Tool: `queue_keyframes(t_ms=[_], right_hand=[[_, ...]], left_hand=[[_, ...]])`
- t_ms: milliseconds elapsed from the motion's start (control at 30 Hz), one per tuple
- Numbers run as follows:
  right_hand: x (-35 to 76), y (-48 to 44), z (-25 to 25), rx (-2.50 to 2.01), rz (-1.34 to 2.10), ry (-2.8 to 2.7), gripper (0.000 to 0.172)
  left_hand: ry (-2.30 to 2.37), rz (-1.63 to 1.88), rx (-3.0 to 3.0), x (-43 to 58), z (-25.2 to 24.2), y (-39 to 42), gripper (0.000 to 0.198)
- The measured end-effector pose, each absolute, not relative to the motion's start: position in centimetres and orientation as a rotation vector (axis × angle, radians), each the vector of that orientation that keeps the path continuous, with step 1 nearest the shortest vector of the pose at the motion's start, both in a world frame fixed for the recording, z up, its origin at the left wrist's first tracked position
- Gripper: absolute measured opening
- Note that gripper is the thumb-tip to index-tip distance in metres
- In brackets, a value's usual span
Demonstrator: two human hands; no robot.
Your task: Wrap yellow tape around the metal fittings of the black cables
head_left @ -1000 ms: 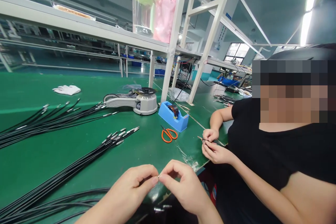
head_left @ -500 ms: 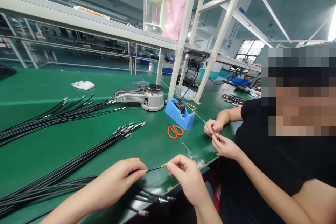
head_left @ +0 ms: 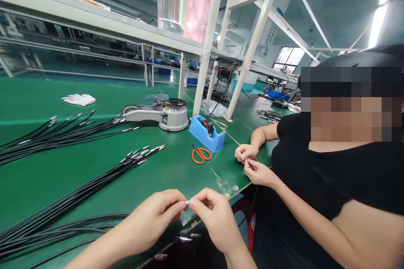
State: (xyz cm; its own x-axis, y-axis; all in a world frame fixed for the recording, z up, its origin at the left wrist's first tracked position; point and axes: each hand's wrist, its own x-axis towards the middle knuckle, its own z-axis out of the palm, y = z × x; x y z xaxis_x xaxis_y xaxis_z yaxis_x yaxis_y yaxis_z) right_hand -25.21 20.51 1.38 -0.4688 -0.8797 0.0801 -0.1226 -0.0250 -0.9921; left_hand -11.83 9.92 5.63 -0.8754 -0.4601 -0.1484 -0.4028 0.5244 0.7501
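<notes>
Near the front edge of the table, my left hand [head_left: 158, 216] is closed in a pinch on a black cable, which it mostly covers. A short silver piece, a metal connector end [head_left: 187, 203], shows in the narrow gap between my hands. My right hand [head_left: 216, 218] pinches the other side of this connector end with thumb and forefinger. Under my forearm and hands lie more black cables [head_left: 82, 220], some with silver ends [head_left: 186, 238] sticking out past the table edge. A bundle of black cables with metal tips [head_left: 126, 164] stretches out beyond my left hand.
Orange-handled scissors [head_left: 201, 154] lie before a blue tape dispenser [head_left: 206, 134]. Behind are a grey-white round machine [head_left: 173, 117], another cable bundle [head_left: 63, 136] and a white glove [head_left: 78, 99]. On the right a co-worker's hands [head_left: 252, 166] hold a small part. White shelf posts [head_left: 210, 42] rise behind.
My hands have come closer together. The black cable length and yellow-wrapped tip between them no longer show; a silver piece does. The scene has shifted left in view.
</notes>
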Motion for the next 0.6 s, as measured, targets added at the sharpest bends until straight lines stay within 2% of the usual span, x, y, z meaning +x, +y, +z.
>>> queue_keyframes(t_ms=[400,600], right_hand=[[-26.2,20.8,2.0,-1.181,-1.423,1.643,0.021],[-25.8,20.9,2.1,-1.299,-1.423,1.734,0.020]], left_hand=[[-2.696,-1.327,0.811,-11.7,5.6,9.9,0.041],[-2.721,-1.176,0.788,-11.9,5.2,10.2,0.038]])
